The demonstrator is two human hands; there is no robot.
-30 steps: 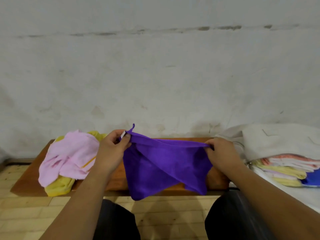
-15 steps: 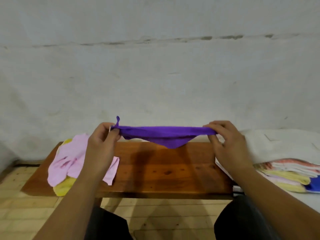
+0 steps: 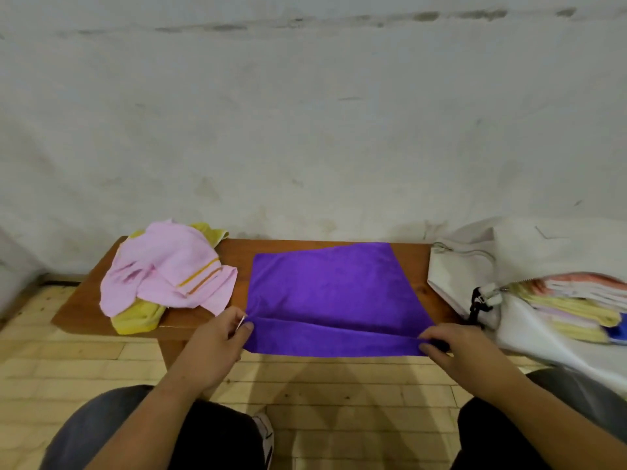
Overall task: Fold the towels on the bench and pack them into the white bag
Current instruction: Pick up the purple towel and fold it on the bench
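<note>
Both left hand point(image 3: 217, 337) and right hand point(image 3: 454, 344) apparently pinch purple towel point(image 3: 325, 286) corners.

Bare forearms point(image 3: 176, 398), dk trousers point(image 3: 217, 435), wht/blk shoe point(image 3: 266, 437)

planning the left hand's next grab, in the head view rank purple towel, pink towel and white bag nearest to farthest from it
1. purple towel: the left hand pinches its near left corner.
2. pink towel: just beyond the hand, on the bench's left end.
3. white bag: far right, past the bench's other end.
</note>
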